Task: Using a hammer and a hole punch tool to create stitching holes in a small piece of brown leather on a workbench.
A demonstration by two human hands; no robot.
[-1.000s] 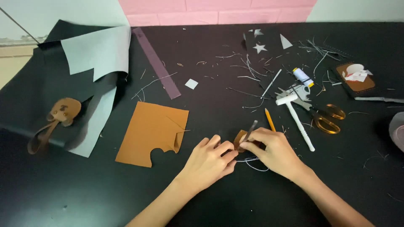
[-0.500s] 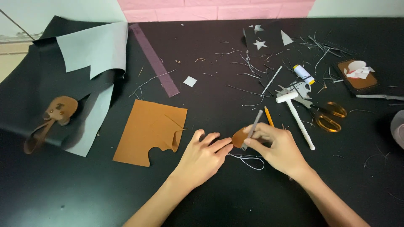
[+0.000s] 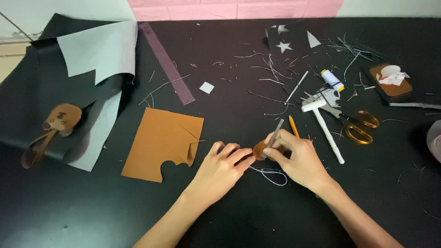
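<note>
The small brown leather piece (image 3: 260,149) lies on the black desk (image 3: 229,216) near its middle, pinched between both hands. The left hand (image 3: 220,167) presses its fingertips (image 3: 245,158) against the piece's left edge, its grip clenched on the leather, while the right hand (image 3: 296,156) covers the piece's right side and grasps a thin grey metal tool (image 3: 274,134) that slants up and away from the leather. A loop of white thread (image 3: 271,174) lies on the desk just below the hands. Just beside the right hand sits an orange pencil (image 3: 293,126), and further right a white mallet (image 3: 324,128) and orange-handled scissors (image 3: 356,124), with a spool of white thread (image 3: 331,79) beyond them. To the left of the hands lies a tan leather sheet (image 3: 154,144) with a notched lower edge. Well apart at the far left, a brown leather keychain (image 3: 55,126) rests on a dark sheet (image 3: 32,92) whose grey underside is folded over.
</note>
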